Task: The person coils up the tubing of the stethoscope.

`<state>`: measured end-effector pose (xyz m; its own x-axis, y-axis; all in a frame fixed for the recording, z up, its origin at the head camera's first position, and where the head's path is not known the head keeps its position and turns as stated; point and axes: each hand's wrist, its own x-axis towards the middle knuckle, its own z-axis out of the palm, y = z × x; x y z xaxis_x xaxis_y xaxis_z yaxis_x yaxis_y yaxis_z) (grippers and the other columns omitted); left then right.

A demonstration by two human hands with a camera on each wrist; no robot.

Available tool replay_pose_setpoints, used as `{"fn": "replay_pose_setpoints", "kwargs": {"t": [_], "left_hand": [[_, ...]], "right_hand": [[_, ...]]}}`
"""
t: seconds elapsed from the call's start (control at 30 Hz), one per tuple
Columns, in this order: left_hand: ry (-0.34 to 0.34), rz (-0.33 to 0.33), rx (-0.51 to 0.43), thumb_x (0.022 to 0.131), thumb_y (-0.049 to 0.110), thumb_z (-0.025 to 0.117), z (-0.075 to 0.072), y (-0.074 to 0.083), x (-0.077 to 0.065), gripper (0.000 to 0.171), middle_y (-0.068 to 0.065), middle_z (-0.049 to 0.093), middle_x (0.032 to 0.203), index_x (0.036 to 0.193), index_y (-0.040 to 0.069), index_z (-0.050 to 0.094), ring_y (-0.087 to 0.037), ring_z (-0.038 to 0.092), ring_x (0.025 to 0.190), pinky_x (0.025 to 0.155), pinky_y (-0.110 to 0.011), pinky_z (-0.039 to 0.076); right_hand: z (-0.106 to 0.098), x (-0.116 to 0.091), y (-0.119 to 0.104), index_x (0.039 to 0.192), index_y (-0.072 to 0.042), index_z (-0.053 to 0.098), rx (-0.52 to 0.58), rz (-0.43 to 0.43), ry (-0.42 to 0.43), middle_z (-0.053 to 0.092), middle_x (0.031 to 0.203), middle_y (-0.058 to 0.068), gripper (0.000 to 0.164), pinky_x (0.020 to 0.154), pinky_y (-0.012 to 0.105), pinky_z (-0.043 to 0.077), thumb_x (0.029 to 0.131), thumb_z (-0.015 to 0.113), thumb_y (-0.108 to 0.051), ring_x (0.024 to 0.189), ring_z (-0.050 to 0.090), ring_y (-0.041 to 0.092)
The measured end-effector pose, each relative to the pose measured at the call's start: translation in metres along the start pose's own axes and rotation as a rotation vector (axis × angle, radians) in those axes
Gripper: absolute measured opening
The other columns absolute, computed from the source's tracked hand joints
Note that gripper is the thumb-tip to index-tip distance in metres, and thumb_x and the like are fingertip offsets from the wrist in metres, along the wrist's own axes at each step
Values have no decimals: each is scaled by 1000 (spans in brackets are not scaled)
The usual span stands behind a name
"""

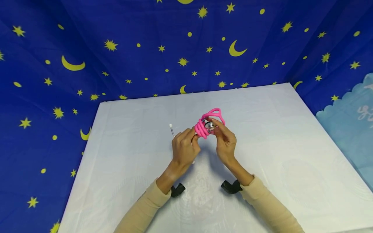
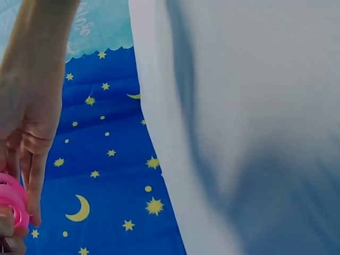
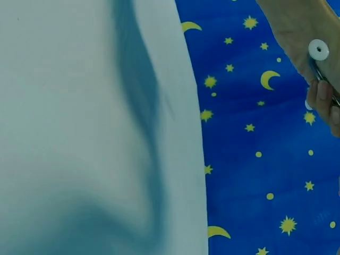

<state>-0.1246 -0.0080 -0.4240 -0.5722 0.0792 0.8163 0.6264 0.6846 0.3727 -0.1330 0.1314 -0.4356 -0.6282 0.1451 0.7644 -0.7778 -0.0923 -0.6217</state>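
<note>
A stethoscope (image 1: pixel 201 130) with pink tubing wound into a coil is held up over the table between both hands. My left hand (image 1: pixel 184 147) grips it by the metal ear tubes, and one white ear tip (image 1: pixel 170 125) sticks out past the knuckles. At the coil's other side, my right hand (image 1: pixel 226 142) pinches the silver chest piece (image 1: pixel 209 125) with thumb and fingers. A loop of tubing stands up above the right fingers. In the right wrist view, the left fingers curl round the metal tube below an ear tip (image 3: pixel 319 49). The left wrist view catches pink tubing (image 2: pixel 15 199) at its edge.
A white-covered table (image 1: pixel 276 145) lies beneath the hands. Behind it hangs a blue curtain (image 1: pixel 163 32) with yellow stars and moons, and a light-blue cloth (image 1: pixel 349 123) is at the right. Black pieces (image 1: pixel 231 187) show beneath both wrists.
</note>
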Motion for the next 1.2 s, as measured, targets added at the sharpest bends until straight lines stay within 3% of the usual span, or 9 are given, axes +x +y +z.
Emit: {"fn": "replay_pose_setpoints", "kwargs": {"t": [0.13, 0.3, 0.53, 0.63, 0.8, 0.9, 1.0, 1.07, 1.2], "left_hand": [[-11, -26, -15, 75, 1, 68, -1, 0, 0, 14, -3, 51, 57, 88, 0, 73, -18, 42, 44, 44, -30, 34], [-24, -56, -39, 76, 1, 68, -1, 1, -1, 10, -2, 50, 56, 85, 2, 72, -16, 40, 44, 43, -30, 33], [-40, -62, -50, 78, 2, 69, 2, 5, -3, 9, -1, 51, 57, 86, 3, 72, -13, 40, 45, 43, -27, 32], [-48, -65, -62, 80, 4, 68, 2, 7, -2, 6, -1, 51, 57, 85, 3, 71, -12, 41, 45, 43, -26, 32], [-42, -74, -100, 81, 5, 69, 4, 12, 2, 1, -1, 50, 57, 80, 4, 68, -10, 44, 47, 45, -24, 34], [-29, -66, -88, 81, 6, 71, 5, 13, 4, 6, 0, 49, 57, 77, 6, 66, -11, 42, 47, 45, -24, 34], [-7, -52, -57, 81, 7, 71, 6, 13, 4, 8, 0, 47, 57, 76, 6, 65, -12, 40, 45, 44, -25, 32], [16, -43, -45, 80, 6, 70, 6, 12, 4, 7, 1, 47, 56, 75, 6, 65, -13, 39, 44, 43, -25, 31], [58, -35, -48, 79, 5, 69, 5, 10, 4, 3, 0, 49, 55, 77, 5, 67, -13, 41, 42, 42, -25, 31]], "right_hand": [[-1, 1, 4, 130, -10, 63, -119, -82, -17, 69, 106, -8, 32, 72, 14, 50, 101, 51, -10, 83, 61, 0], [0, 2, 4, 139, -3, 53, -75, -82, -99, 63, 117, -1, 44, 77, 12, 49, 100, 54, -24, 97, 60, 3], [8, 2, 8, 121, -1, 65, -34, -115, 168, 69, 91, -4, 31, 62, 10, 47, 91, 67, -6, 72, 59, 0], [10, 3, 10, 116, 0, 68, -57, -143, 265, 72, 88, -2, 29, 61, 13, 51, 87, 70, -1, 71, 63, 3], [9, 8, 6, 125, 3, 63, -143, -178, 302, 74, 88, 1, 37, 58, 15, 52, 88, 67, 2, 69, 67, 4], [8, 9, 1, 141, 9, 42, -100, -99, 286, 75, 89, 5, 55, 61, 18, 54, 90, 63, 5, 72, 70, 9], [7, 11, -4, 141, 6, 28, -26, 76, 276, 75, 89, 6, 58, 63, 20, 54, 92, 60, 4, 75, 72, 13], [7, 13, -7, 133, 0, 37, -1, 201, 275, 75, 89, 3, 47, 64, 20, 54, 93, 60, 1, 76, 72, 13], [6, 18, -11, 112, 8, 59, 12, 368, 242, 76, 90, 0, 23, 64, 21, 56, 93, 62, -5, 72, 70, 8]]}}
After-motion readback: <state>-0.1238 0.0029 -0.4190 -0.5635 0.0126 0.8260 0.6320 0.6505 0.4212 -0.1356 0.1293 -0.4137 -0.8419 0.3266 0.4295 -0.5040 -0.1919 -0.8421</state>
